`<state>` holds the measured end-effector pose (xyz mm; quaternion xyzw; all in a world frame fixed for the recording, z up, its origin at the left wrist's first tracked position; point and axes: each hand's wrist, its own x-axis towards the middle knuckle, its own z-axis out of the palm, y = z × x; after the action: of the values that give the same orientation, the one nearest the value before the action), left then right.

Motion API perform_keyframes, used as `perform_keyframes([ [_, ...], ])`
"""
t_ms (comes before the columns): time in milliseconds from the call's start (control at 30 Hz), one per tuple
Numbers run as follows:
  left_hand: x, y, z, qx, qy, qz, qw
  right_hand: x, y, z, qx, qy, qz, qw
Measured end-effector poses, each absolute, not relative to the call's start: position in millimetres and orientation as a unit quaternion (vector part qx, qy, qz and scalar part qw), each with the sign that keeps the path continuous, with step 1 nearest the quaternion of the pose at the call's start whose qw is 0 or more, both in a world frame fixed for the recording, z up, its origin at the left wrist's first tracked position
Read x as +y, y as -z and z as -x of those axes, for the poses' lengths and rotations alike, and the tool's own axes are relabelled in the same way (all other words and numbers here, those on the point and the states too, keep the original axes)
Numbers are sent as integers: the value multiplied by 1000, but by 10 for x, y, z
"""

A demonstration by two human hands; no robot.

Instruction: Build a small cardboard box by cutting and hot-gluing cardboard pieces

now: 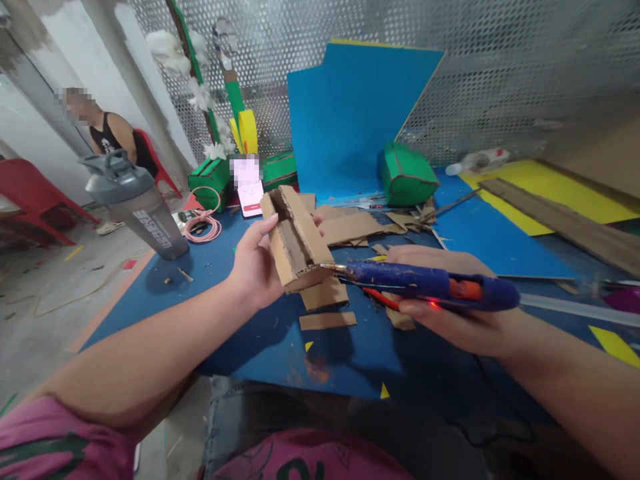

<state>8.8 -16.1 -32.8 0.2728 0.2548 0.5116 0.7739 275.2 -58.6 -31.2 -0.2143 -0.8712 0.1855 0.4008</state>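
Note:
My left hand (pixel 257 263) is closed around a small open cardboard box (pixel 304 230), holding it tilted above the table with its hollow side up. In my right hand (pixel 450 320) is a blue hot glue gun (pixel 400 279), lying sideways with a clear glue stick (pixel 575 308) sticking out of its back end. The glue gun's nozzle meets, or nearly meets, the near right corner of the box. A small red light glows by my right fingers. Below the box, cut cardboard pieces (pixel 327 321) lie on the blue table.
A shaker bottle (pixel 155 207) stands at the left, near a pink coiled cable (pixel 204 227) and a lit phone (pixel 250 197). Behind are blue board (pixel 360 120), a green block (pixel 407 175) and cardboard scraps (pixel 350 227). A long cardboard strip (pixel 555 217) lies right. A person (pixel 113 133) sits far left.

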Motion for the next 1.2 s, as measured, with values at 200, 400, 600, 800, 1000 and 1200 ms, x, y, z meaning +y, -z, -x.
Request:
perform_keyframes([
  [200,-140,344,-82,251,-520,-269,770,-597,321,-2741,-864,-183,214,418],
  [400,-146,322,-76,246,-521,-270,771,-604,292,-2735,-858,-206,211,421],
  [600,-136,329,-70,239,-520,-274,773,-605,294,-2735,-854,-205,205,433],
  [800,-129,333,-67,239,-519,-279,772,-606,279,-2721,-853,-206,202,435],
  [1000,-137,320,-67,253,-518,-273,770,-601,297,-2723,-853,-199,214,432],
  [1200,-122,344,-62,251,-518,-271,771,-589,288,-2752,-853,-189,224,432],
])
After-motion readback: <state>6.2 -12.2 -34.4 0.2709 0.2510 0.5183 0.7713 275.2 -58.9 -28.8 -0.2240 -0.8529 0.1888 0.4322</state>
